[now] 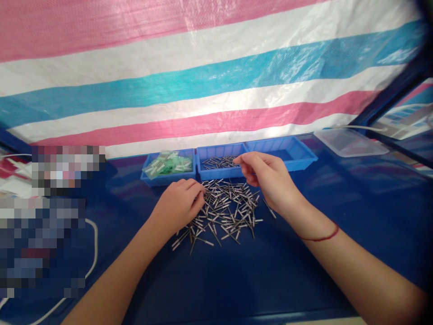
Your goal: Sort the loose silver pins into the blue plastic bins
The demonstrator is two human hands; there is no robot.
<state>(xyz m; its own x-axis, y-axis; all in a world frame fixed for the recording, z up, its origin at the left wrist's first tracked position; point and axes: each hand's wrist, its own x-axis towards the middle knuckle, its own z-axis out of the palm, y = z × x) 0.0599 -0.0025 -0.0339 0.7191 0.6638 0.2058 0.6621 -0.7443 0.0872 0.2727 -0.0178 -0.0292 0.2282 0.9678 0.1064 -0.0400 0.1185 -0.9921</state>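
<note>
A loose pile of blind rivets [232,207], with silvery bodies and thin pins, is spread on the dark blue tabletop. My left hand [179,201] rests at the pile's left edge, its fingers bent and pressed together against the rivets; what is between the fingertips is hidden. Over the front right of the middle blue bin [219,174] my right hand [265,178] is closed in a pinch, thumb against index finger. Anything in that pinch is too small to make out. More rivets [219,161] lie inside the middle bin.
The left blue bin [169,180] holds small clear bags [165,163] with green contents. A right blue bin [294,151] adjoins the middle one. A translucent lid [350,142] lies at the back right. A white cable [95,239] curves at left beside blurred-out things. Striped sheeting [189,85] hangs behind.
</note>
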